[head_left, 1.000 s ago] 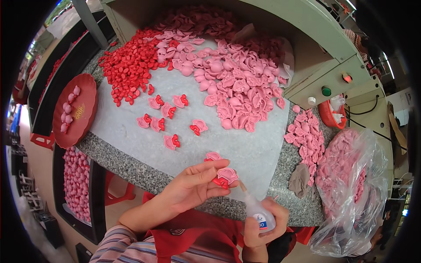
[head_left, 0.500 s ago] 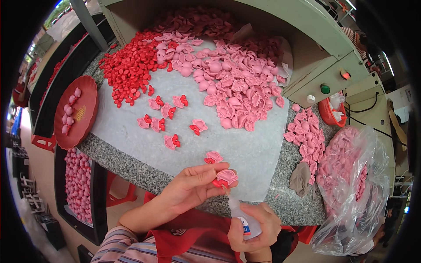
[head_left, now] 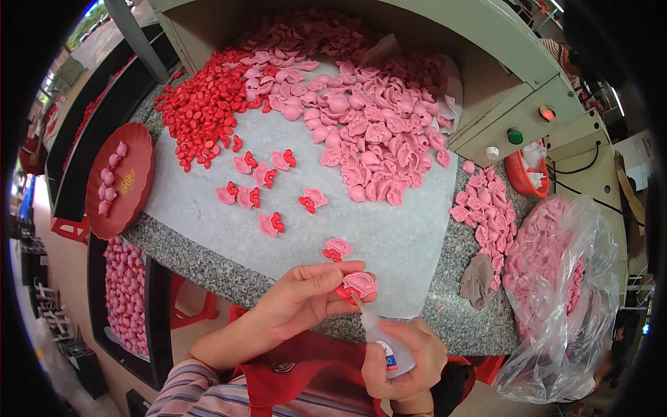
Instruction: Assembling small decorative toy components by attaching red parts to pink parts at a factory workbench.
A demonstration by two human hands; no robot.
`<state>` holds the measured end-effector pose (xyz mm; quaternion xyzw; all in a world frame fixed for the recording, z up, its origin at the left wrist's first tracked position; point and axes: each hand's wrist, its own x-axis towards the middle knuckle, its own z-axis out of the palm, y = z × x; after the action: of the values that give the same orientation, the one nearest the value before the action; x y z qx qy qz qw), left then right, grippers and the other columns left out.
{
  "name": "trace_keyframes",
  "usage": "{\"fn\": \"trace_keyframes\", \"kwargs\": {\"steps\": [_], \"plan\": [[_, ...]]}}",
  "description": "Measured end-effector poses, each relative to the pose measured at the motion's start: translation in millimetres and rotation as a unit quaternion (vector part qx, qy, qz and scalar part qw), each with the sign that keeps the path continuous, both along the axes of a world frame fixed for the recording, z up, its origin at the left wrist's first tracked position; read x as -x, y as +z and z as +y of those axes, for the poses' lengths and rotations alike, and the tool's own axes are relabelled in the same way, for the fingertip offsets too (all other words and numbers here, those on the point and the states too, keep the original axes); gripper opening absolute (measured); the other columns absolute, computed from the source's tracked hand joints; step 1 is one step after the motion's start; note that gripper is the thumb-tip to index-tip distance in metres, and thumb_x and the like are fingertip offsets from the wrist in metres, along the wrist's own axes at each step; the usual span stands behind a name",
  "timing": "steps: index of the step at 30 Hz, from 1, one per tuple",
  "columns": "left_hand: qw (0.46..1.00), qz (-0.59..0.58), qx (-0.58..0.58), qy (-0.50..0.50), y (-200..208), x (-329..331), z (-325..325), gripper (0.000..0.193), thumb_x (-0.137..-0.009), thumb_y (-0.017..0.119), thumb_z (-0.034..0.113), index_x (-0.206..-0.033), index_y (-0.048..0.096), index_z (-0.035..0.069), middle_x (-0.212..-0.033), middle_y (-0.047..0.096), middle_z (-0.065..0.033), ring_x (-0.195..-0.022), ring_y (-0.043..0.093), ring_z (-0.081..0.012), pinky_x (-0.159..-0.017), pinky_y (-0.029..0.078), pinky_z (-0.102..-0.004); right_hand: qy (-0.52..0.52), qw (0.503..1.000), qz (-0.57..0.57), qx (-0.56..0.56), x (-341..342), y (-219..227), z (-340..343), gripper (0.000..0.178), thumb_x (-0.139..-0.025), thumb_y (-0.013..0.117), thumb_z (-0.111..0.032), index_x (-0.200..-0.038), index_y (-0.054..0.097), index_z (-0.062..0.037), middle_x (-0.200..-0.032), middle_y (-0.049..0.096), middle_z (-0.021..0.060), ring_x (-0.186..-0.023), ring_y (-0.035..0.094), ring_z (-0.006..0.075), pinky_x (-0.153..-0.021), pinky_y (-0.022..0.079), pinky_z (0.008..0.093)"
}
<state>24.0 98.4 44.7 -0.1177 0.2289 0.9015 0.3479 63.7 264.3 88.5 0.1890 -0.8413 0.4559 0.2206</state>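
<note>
Between the fingers of my left hand (head_left: 306, 292) is a pink plastic shell with a red piece (head_left: 358, 283), its hollow side facing up. My right hand (head_left: 411, 358) grips a translucent squeeze bottle of glue (head_left: 389, 347), its thin nozzle touching or very near the red part of that piece. Just beyond my left fingertips lies another pink-and-red piece (head_left: 338, 249) on the white sheet (head_left: 389, 243). Several similar pink-and-red pieces (head_left: 264, 175) are spread farther off to the left.
Heaps of red parts (head_left: 201, 104) and pink shells (head_left: 379, 132) sit at the back, partly under a pale green metal housing (head_left: 514, 42). A red dish (head_left: 142, 174) and a black tray (head_left: 163, 313) of pink balls are left; a plastic bag (head_left: 563, 278) and grey cloth (head_left: 476, 281) lie right.
The held piece is turned slightly, and the bottle's nozzle sits a little farther up against its red part. Both hands stay in nearly the same place.
</note>
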Motion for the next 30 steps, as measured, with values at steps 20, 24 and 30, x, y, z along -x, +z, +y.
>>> {"fn": "trace_keyframes", "kwargs": {"steps": [20, 24, 30], "plan": [[1.000, -0.004, 0.019, -0.007, 1.5, -0.5, 0.0, 0.039, -0.084, 0.057, 0.023, -0.114, 0.052, 0.000, -0.113, 0.055, -0.0148, -0.102, 0.055, -0.0295, -0.091, 0.043, -0.0386, 0.014, 1.000, 0.000, -0.019, -0.1, 4.1, 1.0, 0.032, -0.061, 0.065, -0.003, -0.091, 0.056, 0.0004, -0.068, 0.061, 0.0063, -0.043, 0.048, 0.0153, -0.039, 0.037, 0.0232], [1.000, -0.005, 0.023, -0.006, 0.4, -0.8, 0.5, 0.039, -0.084, 0.057, 0.023, -0.114, 0.052, -0.001, -0.113, 0.055, -0.0148, -0.102, 0.055, -0.0296, -0.091, 0.043, -0.0385, 0.011, 1.000, -0.006, -0.019, -1.0, 6.6, 1.2, 0.031, -0.061, 0.065, -0.002, -0.090, 0.056, 0.0002, -0.068, 0.061, 0.0062, -0.043, 0.047, 0.0148, -0.039, 0.037, 0.0229], [1.000, -0.002, 0.022, -0.008, 0.6, -1.8, 0.3, 0.039, -0.084, 0.057, 0.023, -0.115, 0.052, 0.000, -0.114, 0.055, -0.0150, -0.103, 0.055, -0.0296, -0.091, 0.043, -0.0385, 0.014, 1.000, -0.003, -0.017, -0.5, 6.1, 1.1, 0.031, -0.061, 0.065, -0.002, -0.091, 0.055, 0.0003, -0.068, 0.061, 0.0065, -0.043, 0.048, 0.0149, -0.039, 0.037, 0.0228]]}}
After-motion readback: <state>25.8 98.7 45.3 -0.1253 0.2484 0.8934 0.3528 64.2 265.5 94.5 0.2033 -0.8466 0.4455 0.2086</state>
